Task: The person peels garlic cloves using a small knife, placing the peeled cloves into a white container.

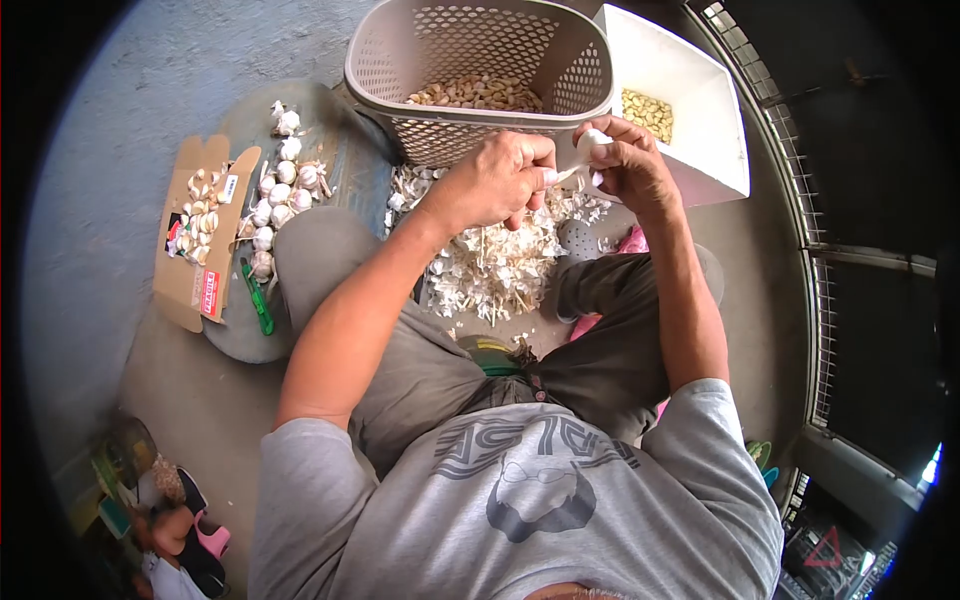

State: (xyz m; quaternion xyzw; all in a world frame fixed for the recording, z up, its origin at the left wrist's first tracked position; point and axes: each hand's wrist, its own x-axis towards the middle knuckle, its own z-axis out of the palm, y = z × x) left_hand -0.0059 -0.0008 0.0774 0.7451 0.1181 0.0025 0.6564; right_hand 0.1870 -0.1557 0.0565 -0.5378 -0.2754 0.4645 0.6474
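Note:
My right hand (pixel 630 165) pinches a white garlic bulb (pixel 592 143) at the near right corner of the basket. Just left of it, my left hand (pixel 497 180) is closed on a thin strip of garlic skin (pixel 567 174) that reaches toward the bulb. Both hands are above a heap of garlic peelings (pixel 500 262) on the floor. Beyond them stands a grey-brown perforated basket (pixel 440 125) with loose cloves (pixel 482 93) inside. Several whole garlic bulbs (pixel 283 192) lie to the left of my left knee.
A white foam box (pixel 705 125) holding pale cloves (pixel 648 115) stands at the right. On the left are a cardboard piece (pixel 178 285) with cloves (pixel 200 215) and a green cutter (pixel 257 298). Part of another person (pixel 172 530) shows at bottom left.

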